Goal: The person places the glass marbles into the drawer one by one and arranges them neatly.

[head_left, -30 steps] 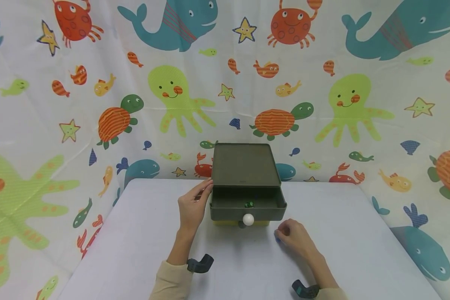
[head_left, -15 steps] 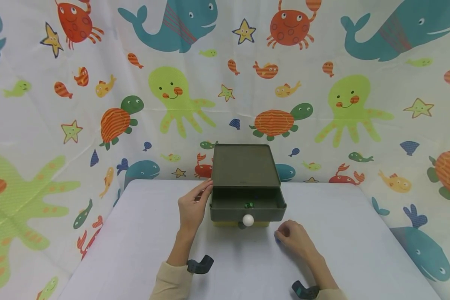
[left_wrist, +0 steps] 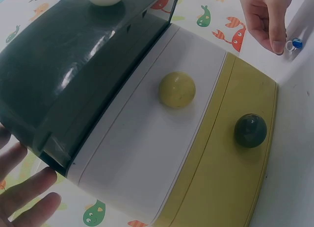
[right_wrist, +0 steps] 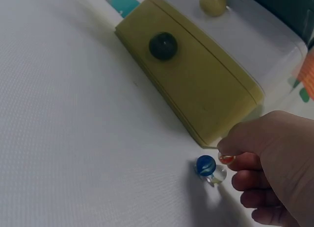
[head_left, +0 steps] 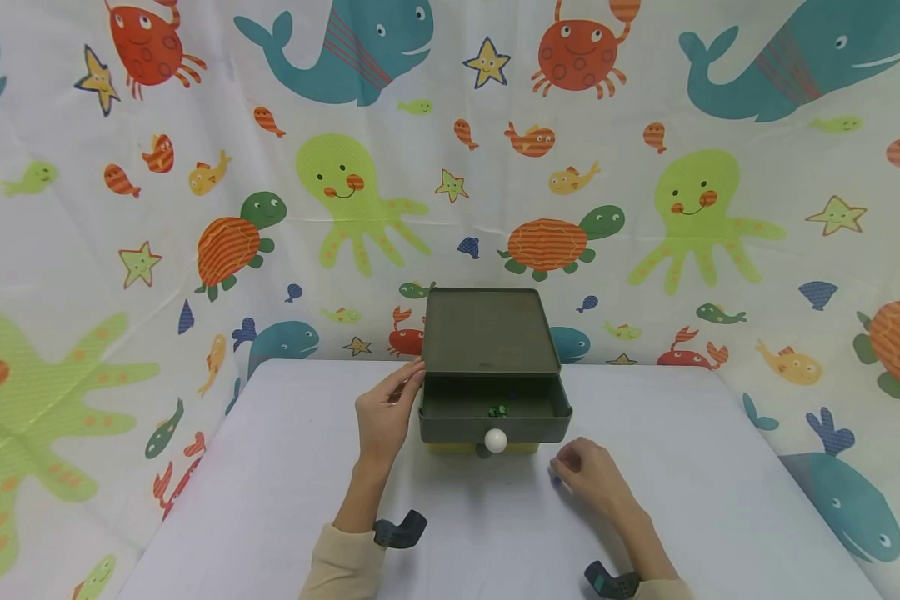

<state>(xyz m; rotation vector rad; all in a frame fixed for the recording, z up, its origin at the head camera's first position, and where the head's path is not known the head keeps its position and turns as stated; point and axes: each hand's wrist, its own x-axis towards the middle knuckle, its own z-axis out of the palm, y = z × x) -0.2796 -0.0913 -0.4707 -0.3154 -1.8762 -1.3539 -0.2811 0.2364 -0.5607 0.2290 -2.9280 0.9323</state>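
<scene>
Sea-creature curtain behind white counter (head_left: 285, 500). Left hand (head_left: 384, 417), fingers relaxed, braced the small drawer chest (head_left: 492, 333) near the far edge. Right hand (right_wrist: 274, 163) pinched at blue glass marble (right_wrist: 206, 165) on the counter beside the yellow bottom drawer (right_wrist: 196, 85). Risk: a glancing pinch could send it rolling off.

- Drawer box (head_left: 491, 333) sits on the table (head_left: 270, 500).
- Left hand (head_left: 382, 417) touches the box's left side.
- Right hand (head_left: 588, 475) and marbles (right_wrist: 210, 169) lie front-right of the box.
</scene>
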